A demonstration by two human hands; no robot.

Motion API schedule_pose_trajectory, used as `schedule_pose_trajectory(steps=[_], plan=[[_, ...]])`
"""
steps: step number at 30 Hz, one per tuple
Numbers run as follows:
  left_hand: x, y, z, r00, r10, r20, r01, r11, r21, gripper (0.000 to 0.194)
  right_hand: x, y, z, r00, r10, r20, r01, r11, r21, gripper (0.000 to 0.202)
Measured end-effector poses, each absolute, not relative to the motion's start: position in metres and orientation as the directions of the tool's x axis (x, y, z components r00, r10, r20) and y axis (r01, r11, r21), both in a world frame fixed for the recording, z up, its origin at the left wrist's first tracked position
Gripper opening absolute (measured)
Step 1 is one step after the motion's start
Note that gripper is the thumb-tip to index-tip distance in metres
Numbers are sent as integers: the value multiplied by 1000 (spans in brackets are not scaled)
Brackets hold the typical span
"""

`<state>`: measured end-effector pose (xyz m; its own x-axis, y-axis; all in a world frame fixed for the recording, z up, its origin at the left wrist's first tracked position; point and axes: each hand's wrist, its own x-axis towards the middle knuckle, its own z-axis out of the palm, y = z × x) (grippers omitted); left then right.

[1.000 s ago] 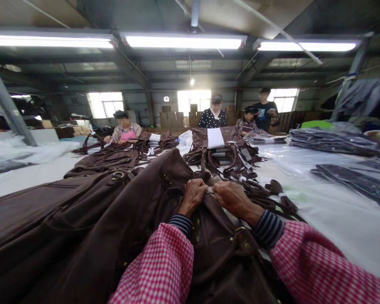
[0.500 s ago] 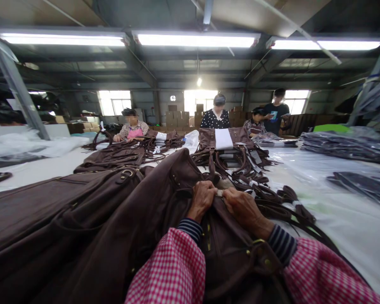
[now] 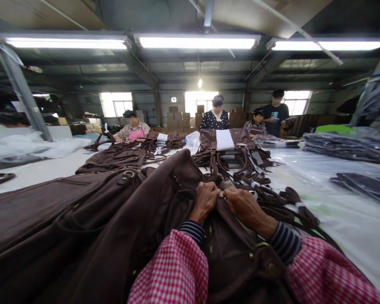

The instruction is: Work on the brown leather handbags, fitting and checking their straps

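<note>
A dark brown handbag [image 3: 231, 232] with brass-coloured zips and fittings lies right in front of me. My left hand [image 3: 205, 200] is closed on its upper edge, fingers curled in. Close beside it, my right hand [image 3: 248, 209] pinches the same edge, knuckles up. A small pale bit [image 3: 221, 194] shows between the two hands; what it is I cannot make out. Both sets of fingertips are hidden. Against the left side of this bag leans another brown bag [image 3: 139, 219], with more brown leather bags [image 3: 50, 198] further left.
Beyond my hands stands a stack of brown handbags [image 3: 205, 139] with white paper bands. Bundled straps [image 3: 293, 196] lie to the right on the white table [image 3: 351, 240]. Plastic-wrapped dark goods [image 3: 345, 145] are piled at far right. Several people, including one in a dotted top [image 3: 214, 120], are across the table.
Both hands keep their hold on the bag's edge and have barely shifted. The whole view has moved slightly. At the back right, a standing person has lowered a hand.
</note>
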<state>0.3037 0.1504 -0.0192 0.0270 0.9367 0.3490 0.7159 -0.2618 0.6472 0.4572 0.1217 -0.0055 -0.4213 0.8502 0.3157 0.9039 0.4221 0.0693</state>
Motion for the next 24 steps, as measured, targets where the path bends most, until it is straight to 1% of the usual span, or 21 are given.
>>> schedule_pose_trajectory(steps=[3,5,7,8,10,12,14,17,19,21,24], plan=[[304,151,-21,34,936,351,725,-265,636,17,455,120,-7,-434,841,325,899,426,98,20],[304,151,-21,36,935,353,727,-267,632,18,455,122,-9,-438,829,349,896,433,96,19],[303,152,-21,38,935,353,727,-268,632,18,457,125,-13,-438,814,382,891,448,69,17],[303,152,-20,40,936,350,725,-268,634,18,460,128,-15,-438,803,404,885,464,37,17],[303,152,-20,42,939,342,720,-266,641,18,466,132,-17,-431,779,455,853,516,-76,15],[303,151,-18,39,942,333,716,-259,648,18,474,135,-17,-405,770,494,792,565,-231,13],[303,151,-18,32,946,324,714,-248,655,18,481,136,-13,-367,791,489,715,576,-396,10],[303,151,-18,23,949,315,714,-237,659,18,486,135,-5,-322,869,376,547,494,-676,11],[303,152,-19,21,948,319,717,-236,656,18,487,136,0,-332,906,263,431,394,-812,15],[303,153,-20,23,947,321,720,-238,652,18,485,139,3,-373,912,170,392,321,-862,16],[303,154,-21,25,949,314,724,-234,649,18,480,147,6,-429,896,117,412,310,-857,15]])
